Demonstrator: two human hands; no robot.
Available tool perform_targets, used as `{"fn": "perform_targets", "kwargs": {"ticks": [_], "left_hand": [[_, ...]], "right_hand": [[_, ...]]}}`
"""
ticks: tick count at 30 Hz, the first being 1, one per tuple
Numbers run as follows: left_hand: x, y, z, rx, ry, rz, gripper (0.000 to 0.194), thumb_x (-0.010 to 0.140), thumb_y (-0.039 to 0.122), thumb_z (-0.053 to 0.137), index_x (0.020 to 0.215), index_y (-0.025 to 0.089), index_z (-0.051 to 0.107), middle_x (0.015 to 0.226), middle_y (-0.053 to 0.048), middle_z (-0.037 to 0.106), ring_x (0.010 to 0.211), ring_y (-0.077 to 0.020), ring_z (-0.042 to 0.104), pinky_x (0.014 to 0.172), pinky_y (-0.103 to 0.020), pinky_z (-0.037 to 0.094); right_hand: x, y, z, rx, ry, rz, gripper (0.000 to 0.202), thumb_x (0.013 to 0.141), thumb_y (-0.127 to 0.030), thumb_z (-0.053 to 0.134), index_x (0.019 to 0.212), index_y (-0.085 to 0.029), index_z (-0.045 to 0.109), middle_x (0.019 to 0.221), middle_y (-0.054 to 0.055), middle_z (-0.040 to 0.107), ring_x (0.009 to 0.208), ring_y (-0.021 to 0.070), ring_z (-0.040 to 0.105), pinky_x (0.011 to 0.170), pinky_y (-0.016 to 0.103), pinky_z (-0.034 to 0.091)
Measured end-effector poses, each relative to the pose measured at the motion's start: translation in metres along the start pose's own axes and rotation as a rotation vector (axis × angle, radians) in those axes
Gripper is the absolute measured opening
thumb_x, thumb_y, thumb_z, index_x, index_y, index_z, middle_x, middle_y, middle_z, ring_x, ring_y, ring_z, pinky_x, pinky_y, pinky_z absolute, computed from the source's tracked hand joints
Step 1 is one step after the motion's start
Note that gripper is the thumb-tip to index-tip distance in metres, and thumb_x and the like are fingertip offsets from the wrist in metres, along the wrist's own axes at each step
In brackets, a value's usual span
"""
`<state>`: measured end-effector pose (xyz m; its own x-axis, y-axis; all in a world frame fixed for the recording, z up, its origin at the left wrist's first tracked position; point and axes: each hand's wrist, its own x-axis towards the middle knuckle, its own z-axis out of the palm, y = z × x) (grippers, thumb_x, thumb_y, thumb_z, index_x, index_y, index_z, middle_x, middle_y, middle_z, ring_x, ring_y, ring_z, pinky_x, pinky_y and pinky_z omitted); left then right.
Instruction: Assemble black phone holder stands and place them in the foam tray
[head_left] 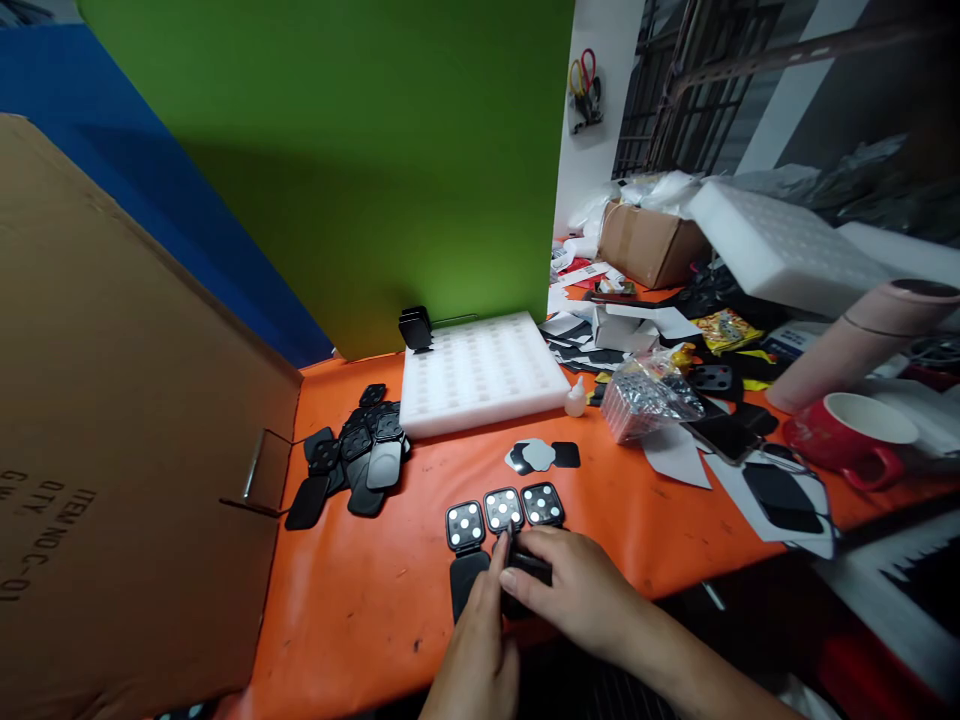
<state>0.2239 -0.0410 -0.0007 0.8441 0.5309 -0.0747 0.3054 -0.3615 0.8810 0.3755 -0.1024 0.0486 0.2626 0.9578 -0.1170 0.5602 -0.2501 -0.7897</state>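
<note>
Three black square hinged cases lie side by side near the front edge, with white dots on their raised-rim halves: a left case [465,525], a middle case [502,508] and a right case [542,503]. My left hand [480,625] is turned on edge over the middle case, fingers pressed together; a thin dark edge shows at its fingertips, too small to name. My right hand [566,580] curls its thumb and fingers around a black flap of a case just below the dotted halves. Both hands meet there and hide the lower halves.
A heap of black cases [364,440] lies left. Behind stands a white foam block [484,370] with a black piece on it. Grey cut-outs [536,456] lie mid-table near a small bottle [575,398]. A red mug [847,435] and pink flask [862,345] stand right; cardboard [135,420] rises left.
</note>
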Motion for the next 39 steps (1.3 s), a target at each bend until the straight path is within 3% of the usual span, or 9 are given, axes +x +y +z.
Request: {"fn": "perform_targets", "kwargs": {"ticks": [6, 11, 17, 23, 29, 34, 36, 39], "left_hand": [[-0.002, -0.002, 0.001, 0.01, -0.001, -0.026, 0.082, 0.066, -0.008, 0.033, 0.14, 0.02, 0.009, 0.135, -0.011, 0.036, 0.125, -0.0214, 0.033, 0.105, -0.043, 0.027], [0.001, 0.003, 0.005, -0.152, -0.04, -0.068, 0.07, 0.074, -0.001, 0.036, 0.138, 0.018, 0.017, 0.14, -0.01, 0.032, 0.129, -0.021, 0.027, 0.107, -0.042, 0.022], [0.004, 0.006, 0.013, -0.302, 0.068, -0.202, 0.067, 0.075, 0.004, 0.039, 0.138, 0.017, 0.019, 0.142, -0.009, 0.028, 0.131, -0.0211, 0.024, 0.107, -0.04, 0.022], [0.004, 0.007, 0.011, -0.063, 0.064, -0.07, 0.06, 0.083, 0.013, 0.038, 0.139, 0.018, 0.016, 0.141, -0.012, 0.03, 0.129, -0.0228, 0.029, 0.106, -0.043, 0.023], [-0.001, 0.01, 0.011, -0.128, 0.002, -0.112, 0.061, 0.082, 0.013, 0.039, 0.139, 0.018, 0.016, 0.142, -0.01, 0.028, 0.13, -0.0222, 0.026, 0.108, -0.04, 0.021], [-0.004, 0.005, 0.007, -0.319, -0.123, -0.144, 0.084, 0.068, 0.001, 0.041, 0.14, 0.023, 0.004, 0.145, -0.006, 0.022, 0.13, -0.0223, 0.026, 0.105, -0.042, 0.027], [-0.005, 0.006, 0.003, -0.206, -0.133, -0.125, 0.085, 0.066, -0.002, 0.04, 0.14, 0.024, 0.007, 0.145, -0.006, 0.023, 0.129, -0.0222, 0.028, 0.103, -0.041, 0.029], [-0.008, 0.007, -0.004, 0.071, -0.133, -0.071, 0.08, 0.067, -0.003, 0.037, 0.139, 0.025, 0.015, 0.137, -0.009, 0.037, 0.119, -0.0226, 0.042, 0.096, -0.037, 0.039]], "right_hand": [[0.0, 0.011, 0.005, 0.163, 0.012, -0.047, 0.02, 0.077, -0.035, 0.055, 0.086, -0.019, 0.064, 0.08, 0.002, 0.064, 0.071, 0.0152, 0.054, 0.063, 0.023, 0.036], [-0.006, 0.013, 0.016, 0.193, 0.061, -0.044, 0.018, 0.081, -0.031, 0.051, 0.074, -0.019, 0.061, 0.072, -0.001, 0.061, 0.067, 0.0118, 0.054, 0.059, 0.021, 0.036], [-0.009, 0.003, 0.016, -0.007, 0.081, -0.018, 0.023, 0.087, -0.033, 0.043, 0.077, -0.021, 0.059, 0.079, -0.001, 0.061, 0.074, 0.0129, 0.056, 0.062, 0.022, 0.036], [-0.016, -0.001, 0.012, -0.207, 0.06, -0.033, 0.023, 0.087, -0.032, 0.04, 0.093, -0.022, 0.06, 0.091, 0.003, 0.063, 0.083, 0.0182, 0.058, 0.069, 0.028, 0.037], [-0.014, 0.01, 0.02, 0.105, 0.043, 0.007, 0.025, 0.081, -0.035, 0.05, 0.062, -0.018, 0.053, 0.068, -0.001, 0.056, 0.066, 0.0125, 0.052, 0.057, 0.023, 0.034], [-0.012, 0.022, 0.028, 0.713, -0.053, 0.138, 0.039, 0.087, -0.05, 0.032, 0.073, -0.018, 0.048, 0.06, -0.003, 0.047, 0.053, 0.0105, 0.047, 0.05, 0.023, 0.035], [-0.013, 0.022, 0.024, 0.663, -0.007, 0.134, 0.04, 0.088, -0.049, 0.03, 0.07, -0.018, 0.047, 0.062, -0.002, 0.049, 0.057, 0.0113, 0.047, 0.053, 0.023, 0.035], [-0.017, 0.019, 0.015, 0.388, 0.04, 0.078, 0.037, 0.089, -0.043, 0.033, 0.067, -0.018, 0.049, 0.072, 0.001, 0.053, 0.069, 0.0136, 0.049, 0.063, 0.025, 0.037]]}}
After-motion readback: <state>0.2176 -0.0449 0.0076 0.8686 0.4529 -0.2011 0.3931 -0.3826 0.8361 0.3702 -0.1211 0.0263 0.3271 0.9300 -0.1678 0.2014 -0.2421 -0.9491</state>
